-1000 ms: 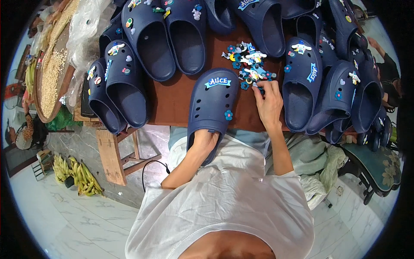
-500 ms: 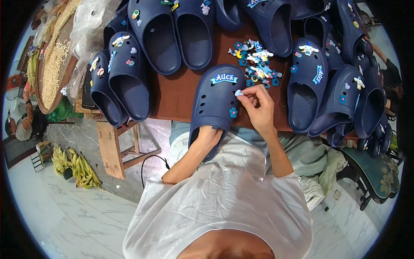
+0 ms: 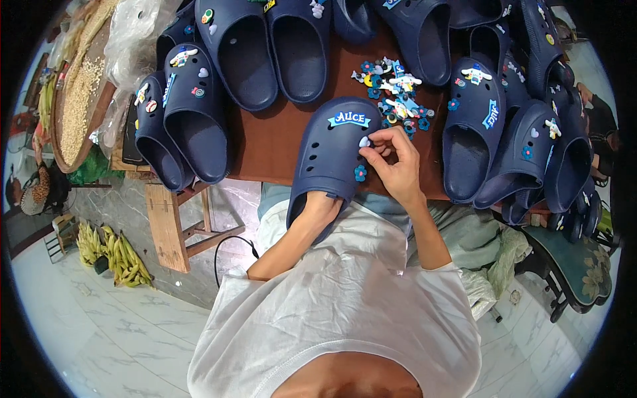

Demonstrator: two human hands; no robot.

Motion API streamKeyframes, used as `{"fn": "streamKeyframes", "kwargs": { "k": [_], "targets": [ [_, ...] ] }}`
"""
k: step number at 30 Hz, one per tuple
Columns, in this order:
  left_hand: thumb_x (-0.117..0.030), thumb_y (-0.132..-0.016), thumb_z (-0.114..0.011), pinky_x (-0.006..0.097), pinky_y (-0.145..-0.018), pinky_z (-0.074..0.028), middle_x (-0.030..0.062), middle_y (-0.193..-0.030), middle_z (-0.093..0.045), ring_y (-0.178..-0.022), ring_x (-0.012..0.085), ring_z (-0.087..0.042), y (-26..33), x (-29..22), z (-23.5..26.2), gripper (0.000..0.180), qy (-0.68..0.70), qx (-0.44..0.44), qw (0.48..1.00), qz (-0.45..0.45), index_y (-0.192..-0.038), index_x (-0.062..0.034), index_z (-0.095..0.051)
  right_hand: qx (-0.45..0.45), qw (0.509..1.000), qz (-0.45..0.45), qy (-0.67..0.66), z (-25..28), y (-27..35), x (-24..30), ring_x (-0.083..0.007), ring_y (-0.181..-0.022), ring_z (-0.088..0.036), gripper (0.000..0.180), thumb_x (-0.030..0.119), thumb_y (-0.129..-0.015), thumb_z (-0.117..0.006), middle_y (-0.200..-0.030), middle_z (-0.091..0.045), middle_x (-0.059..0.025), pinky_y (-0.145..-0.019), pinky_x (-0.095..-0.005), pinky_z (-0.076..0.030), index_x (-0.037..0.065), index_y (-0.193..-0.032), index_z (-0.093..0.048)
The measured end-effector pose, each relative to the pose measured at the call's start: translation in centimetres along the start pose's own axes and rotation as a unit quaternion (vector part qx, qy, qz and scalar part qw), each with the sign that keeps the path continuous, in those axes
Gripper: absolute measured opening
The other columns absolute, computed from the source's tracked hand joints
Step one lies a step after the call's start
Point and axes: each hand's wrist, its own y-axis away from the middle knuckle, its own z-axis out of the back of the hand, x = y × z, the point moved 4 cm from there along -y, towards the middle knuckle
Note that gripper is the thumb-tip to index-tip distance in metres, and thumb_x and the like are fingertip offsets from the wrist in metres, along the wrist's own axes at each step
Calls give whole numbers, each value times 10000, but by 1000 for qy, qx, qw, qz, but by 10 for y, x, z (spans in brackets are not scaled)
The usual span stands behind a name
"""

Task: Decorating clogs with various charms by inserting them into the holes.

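Note:
A navy clog (image 3: 321,149) is held over the table's near edge, toe pointing away. My left hand (image 3: 324,206) reaches into its opening and holds it from inside; those fingers are hidden. On the clog's right side sits a pale blue heart-shaped shoe charm (image 3: 364,142), pinched at its edge by the thumb and index finger of my right hand (image 3: 397,159). A blue banner charm (image 3: 349,119) with white lettering crosses the toe. Lower on the right side is a blue flower charm (image 3: 360,173).
A pile of loose charms (image 3: 398,93) lies on the brown tabletop (image 3: 265,142) beyond my right hand. Other navy clogs (image 3: 242,63) crowd the far side, with more decorated clogs (image 3: 471,132) to the right. At left are a round tray of grain (image 3: 76,126) and a wooden stool (image 3: 167,229).
The heart charm has come slightly left and now lies against the clog's surface. My right fingers have shifted with it. My left hand stays inside the clog.

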Motion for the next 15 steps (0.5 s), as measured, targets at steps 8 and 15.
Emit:
{"fn": "streamKeyframes", "kwargs": {
  "k": [8,15],
  "targets": [
    [-169,-1033,-540,346,-926,-570,93,-1263,-632,-1084,198,-649,1,4,-1,304,-11,-5,1000,-7,-1312,-50,-540,37,978,-116,-167,-1,6,-23,-52,-791,-574,177,63,-870,-768,-871,-609,-2,-667,-210,-471,26,-984,-637],
    [-155,-1028,-552,339,-964,-549,98,-1282,-618,-1110,190,-633,2,7,0,322,-22,18,1000,-11,-1328,-39,-531,43,941,-187,-279,0,1,-32,-39,-795,-548,214,39,-854,-785,-873,-579,30,-713,-189,-467,58,-956,-598]
  ]
}}
